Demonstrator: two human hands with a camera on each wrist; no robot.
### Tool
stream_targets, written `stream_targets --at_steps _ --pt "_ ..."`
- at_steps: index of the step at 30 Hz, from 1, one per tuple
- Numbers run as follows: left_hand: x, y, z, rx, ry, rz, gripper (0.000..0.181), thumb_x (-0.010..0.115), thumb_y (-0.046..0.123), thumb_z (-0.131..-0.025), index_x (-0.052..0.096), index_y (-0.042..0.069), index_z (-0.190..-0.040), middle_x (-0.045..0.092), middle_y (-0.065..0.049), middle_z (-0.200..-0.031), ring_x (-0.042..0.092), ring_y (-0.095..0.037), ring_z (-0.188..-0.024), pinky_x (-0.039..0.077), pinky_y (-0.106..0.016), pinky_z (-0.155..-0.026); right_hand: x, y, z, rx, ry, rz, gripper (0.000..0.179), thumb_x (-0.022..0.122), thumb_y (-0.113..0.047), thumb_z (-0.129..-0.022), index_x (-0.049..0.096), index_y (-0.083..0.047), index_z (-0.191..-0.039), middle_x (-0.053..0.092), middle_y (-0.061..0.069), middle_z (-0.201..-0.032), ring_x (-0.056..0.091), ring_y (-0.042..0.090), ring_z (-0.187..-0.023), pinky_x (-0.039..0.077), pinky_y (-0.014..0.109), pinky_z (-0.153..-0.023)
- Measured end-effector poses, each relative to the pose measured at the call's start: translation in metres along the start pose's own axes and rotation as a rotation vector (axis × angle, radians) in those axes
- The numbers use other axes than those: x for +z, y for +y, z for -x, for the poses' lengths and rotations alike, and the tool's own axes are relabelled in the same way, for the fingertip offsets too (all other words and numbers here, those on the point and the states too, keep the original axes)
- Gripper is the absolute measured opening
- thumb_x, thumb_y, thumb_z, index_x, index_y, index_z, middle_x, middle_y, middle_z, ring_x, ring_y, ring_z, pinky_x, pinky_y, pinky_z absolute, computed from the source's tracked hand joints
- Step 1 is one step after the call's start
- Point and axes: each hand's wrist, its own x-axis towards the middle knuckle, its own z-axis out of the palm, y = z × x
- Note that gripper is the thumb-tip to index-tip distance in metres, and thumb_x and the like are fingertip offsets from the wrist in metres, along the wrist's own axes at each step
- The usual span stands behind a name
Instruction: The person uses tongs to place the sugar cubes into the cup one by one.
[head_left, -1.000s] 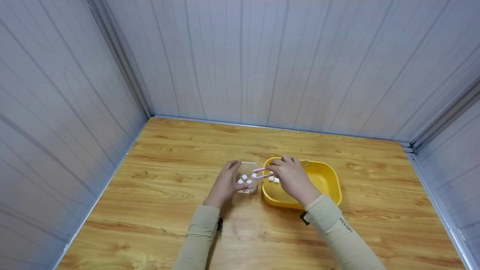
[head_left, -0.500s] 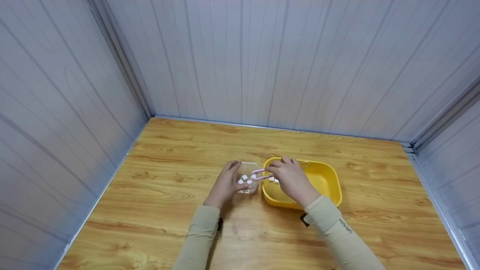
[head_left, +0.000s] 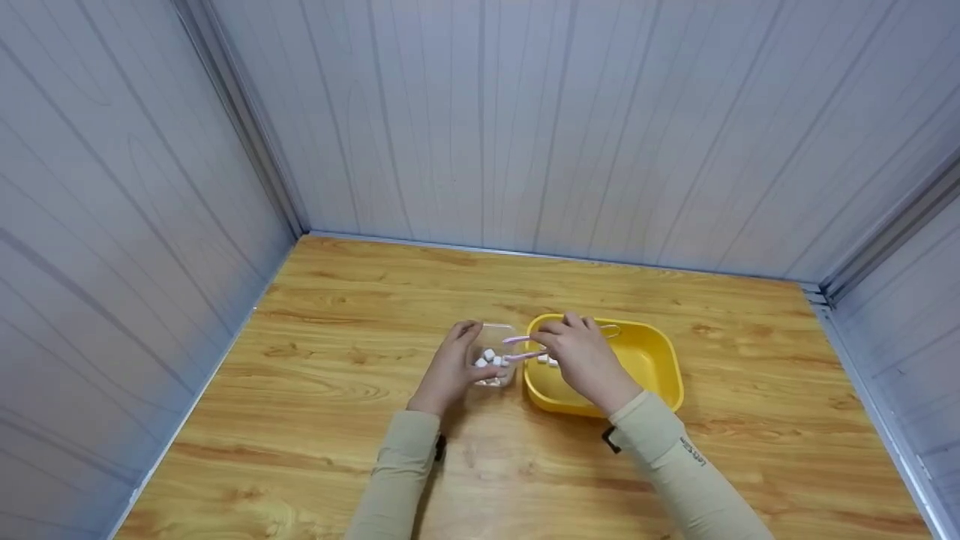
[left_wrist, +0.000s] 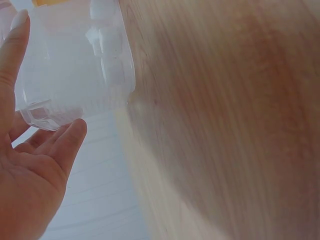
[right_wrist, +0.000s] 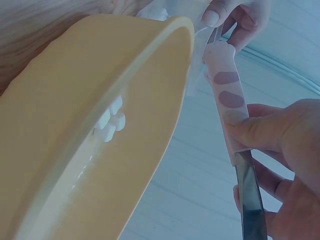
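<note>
My left hand (head_left: 446, 367) grips a clear plastic container (head_left: 496, 336), thumb on the near side and fingers behind it. Several small white cubes (head_left: 489, 355) lie inside. In the left wrist view, more cubes show blurred through the container wall (left_wrist: 65, 55). My right hand (head_left: 589, 356) pinches tweezer-like tongs (right_wrist: 230, 90), metal with pale pink sleeves on their arms. Their tips stand apart over the container's right side, with a cube just below the lower tip. Under my right hand is a yellow plastic tub (head_left: 651, 360); several white cubes (right_wrist: 109, 120) sit on its floor.
A wood-patterned table (head_left: 360, 322) carries both vessels. Pale panel walls (head_left: 465, 135) rise behind and at either side. The tub's raised rim (head_left: 677, 375) lies close beside the container, beneath my right wrist.
The tongs held a white cube near the container's right rim, then shifted slightly left over it. Now their tips have spread and the cube lies among the others. My left hand has stayed put.
</note>
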Motion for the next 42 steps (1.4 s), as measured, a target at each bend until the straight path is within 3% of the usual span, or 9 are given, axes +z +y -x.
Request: stream_targets --at_steps 14,42 --pt "0.001 0.001 0.0 -0.013 -0.003 -0.008 0.086 0.082 0.029 -0.075 0.04 0.002 -0.144 0.037 -0.01 -0.146 0.035 -0.027 -0.134 0.032 -0.039 -0.109 -0.006 0.006 0.003 0.022 0.05 -0.059 0.038 0.074 -0.005 -0.083 0.069 -0.016 -0.119 0.065 0.0 -0.115 0.051 0.023 -0.092 0.045 0.043 -0.078" --pt "0.0 0.003 -0.001 -0.043 -0.003 0.0 0.086 0.083 0.028 -0.074 0.04 0.002 -0.144 0.035 -0.011 -0.148 0.033 -0.026 -0.135 0.028 -0.037 -0.111 -0.008 0.035 0.02 0.091 0.075 -0.086 0.041 0.074 -0.002 -0.082 0.067 -0.011 -0.121 0.063 0.008 -0.118 0.051 0.03 -0.099 0.046 0.055 -0.083"
